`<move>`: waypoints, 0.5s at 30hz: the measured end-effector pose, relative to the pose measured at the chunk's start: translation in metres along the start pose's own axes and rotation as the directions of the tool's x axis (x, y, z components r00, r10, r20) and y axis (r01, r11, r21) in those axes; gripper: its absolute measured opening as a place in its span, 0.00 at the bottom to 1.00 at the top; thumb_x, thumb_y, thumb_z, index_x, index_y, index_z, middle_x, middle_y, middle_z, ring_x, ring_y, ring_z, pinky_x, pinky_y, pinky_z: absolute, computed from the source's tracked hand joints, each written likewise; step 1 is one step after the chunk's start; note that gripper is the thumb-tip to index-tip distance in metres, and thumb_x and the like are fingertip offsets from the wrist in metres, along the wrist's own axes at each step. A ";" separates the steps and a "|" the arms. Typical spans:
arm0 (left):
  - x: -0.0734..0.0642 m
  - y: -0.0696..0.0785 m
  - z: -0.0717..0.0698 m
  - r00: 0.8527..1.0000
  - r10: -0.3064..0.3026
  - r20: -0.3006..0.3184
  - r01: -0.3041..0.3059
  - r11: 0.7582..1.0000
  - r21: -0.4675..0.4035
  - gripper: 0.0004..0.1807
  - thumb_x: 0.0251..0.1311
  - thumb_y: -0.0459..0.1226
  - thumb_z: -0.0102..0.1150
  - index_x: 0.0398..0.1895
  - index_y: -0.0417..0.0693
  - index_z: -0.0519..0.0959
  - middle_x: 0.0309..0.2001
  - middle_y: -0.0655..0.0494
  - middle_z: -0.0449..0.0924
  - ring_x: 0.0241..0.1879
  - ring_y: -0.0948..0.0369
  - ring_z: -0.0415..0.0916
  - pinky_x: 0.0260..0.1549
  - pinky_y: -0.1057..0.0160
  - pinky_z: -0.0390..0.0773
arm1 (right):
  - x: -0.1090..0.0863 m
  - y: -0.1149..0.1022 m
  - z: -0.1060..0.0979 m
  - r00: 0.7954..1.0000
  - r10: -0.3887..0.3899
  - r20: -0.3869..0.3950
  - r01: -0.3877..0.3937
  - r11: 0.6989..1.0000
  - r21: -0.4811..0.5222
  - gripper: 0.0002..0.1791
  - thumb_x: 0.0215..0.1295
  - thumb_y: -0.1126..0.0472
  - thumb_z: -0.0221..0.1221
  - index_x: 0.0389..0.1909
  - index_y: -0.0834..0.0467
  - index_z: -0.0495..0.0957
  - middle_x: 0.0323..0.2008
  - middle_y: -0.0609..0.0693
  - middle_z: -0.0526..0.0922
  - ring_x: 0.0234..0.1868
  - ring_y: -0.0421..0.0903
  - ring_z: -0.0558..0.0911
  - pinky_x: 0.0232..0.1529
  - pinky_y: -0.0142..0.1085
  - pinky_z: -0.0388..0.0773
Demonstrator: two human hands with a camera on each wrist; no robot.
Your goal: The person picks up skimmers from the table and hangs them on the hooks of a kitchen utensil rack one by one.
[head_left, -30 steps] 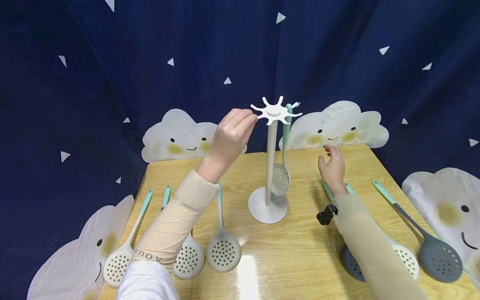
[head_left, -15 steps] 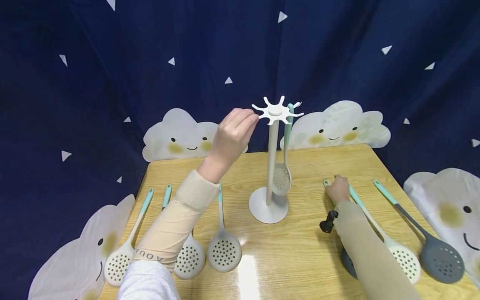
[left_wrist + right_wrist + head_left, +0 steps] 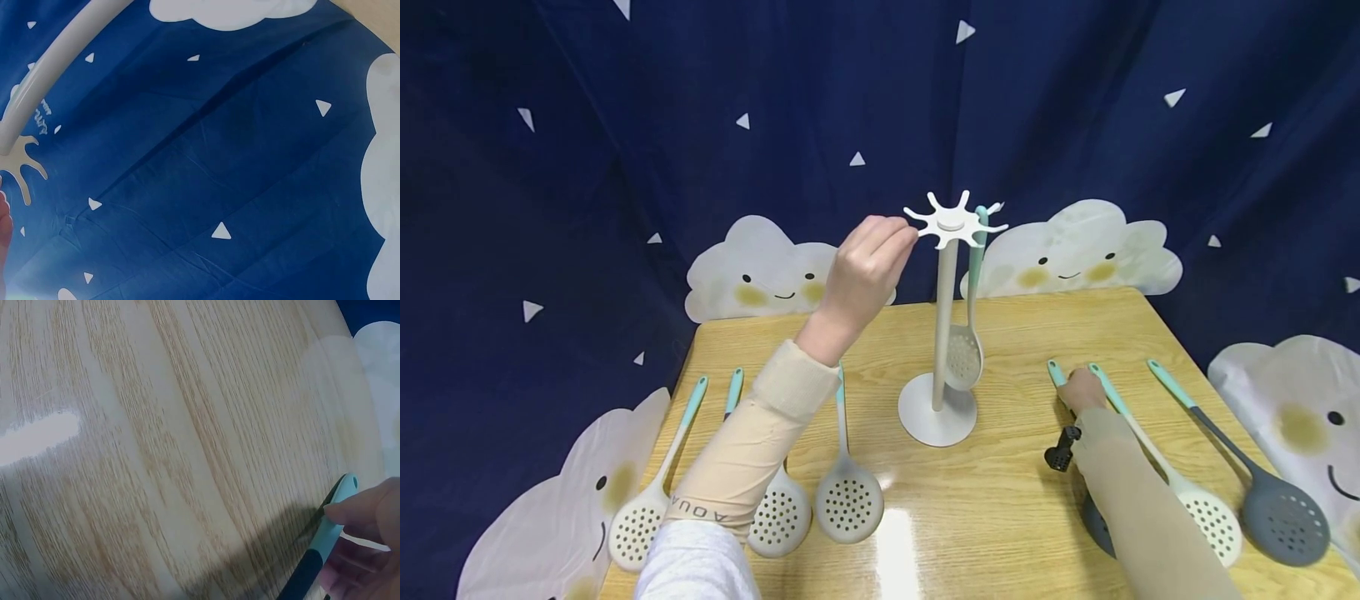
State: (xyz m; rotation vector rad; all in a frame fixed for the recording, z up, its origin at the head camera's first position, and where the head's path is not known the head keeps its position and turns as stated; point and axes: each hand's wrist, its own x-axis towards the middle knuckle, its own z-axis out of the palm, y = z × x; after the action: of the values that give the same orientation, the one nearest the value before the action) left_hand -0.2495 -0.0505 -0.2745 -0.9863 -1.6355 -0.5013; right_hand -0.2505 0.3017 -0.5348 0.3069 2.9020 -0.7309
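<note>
My left hand (image 3: 865,268) is raised at the white utensil rack (image 3: 945,325), its fingertips pinching the end of one hooked arm on the near left. A mint-handled slotted spoon (image 3: 964,358) hangs from the rack's right side. On the right of the table, my right hand (image 3: 1082,392) grips the mint handle of a dark grey skimmer (image 3: 1097,527). In the right wrist view the thumb lies across that skimmer's handle (image 3: 326,539), fingers curled on the other side. My right forearm hides much of the dark head. The left wrist view catches only a bit of the left hand (image 3: 4,234).
Beside the right hand lie a white skimmer (image 3: 1210,521) and another dark grey skimmer (image 3: 1285,518). Several pale skimmers, such as this one (image 3: 848,504), lie on the left, partly under my left forearm. A navy curtain (image 3: 820,100) hangs behind the wooden table (image 3: 985,492).
My right hand has come down from above the table onto the dark skimmer's handle and slid slightly nearer along it. The left hand stays at the rack.
</note>
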 end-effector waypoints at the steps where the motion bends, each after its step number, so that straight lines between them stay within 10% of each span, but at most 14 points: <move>1: 0.000 0.000 0.000 1.000 -0.001 0.000 0.001 1.000 0.001 0.07 0.59 0.27 0.53 0.27 0.33 0.79 0.29 0.47 0.79 0.30 0.53 0.74 0.36 0.64 0.78 | 0.000 0.000 0.001 1.000 0.002 0.001 -0.002 1.000 0.002 0.16 0.59 0.67 0.47 0.13 0.58 0.58 0.12 0.47 0.57 0.15 0.42 0.59 0.17 0.31 0.57; 15: 0.000 0.000 0.000 1.000 -0.003 0.003 0.003 1.000 0.000 0.07 0.59 0.27 0.52 0.26 0.34 0.79 0.29 0.47 0.79 0.30 0.53 0.75 0.37 0.64 0.78 | 0.004 -0.001 0.005 0.999 0.039 -0.003 -0.039 0.999 0.009 0.11 0.59 0.68 0.49 0.20 0.68 0.72 0.15 0.55 0.71 0.19 0.47 0.69 0.19 0.36 0.66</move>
State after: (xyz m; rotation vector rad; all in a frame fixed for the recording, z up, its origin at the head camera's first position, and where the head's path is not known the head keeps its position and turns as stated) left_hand -0.2489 -0.0506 -0.2747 -0.9858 -1.6398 -0.5022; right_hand -0.2537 0.2994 -0.5393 0.3648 2.8882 -0.7384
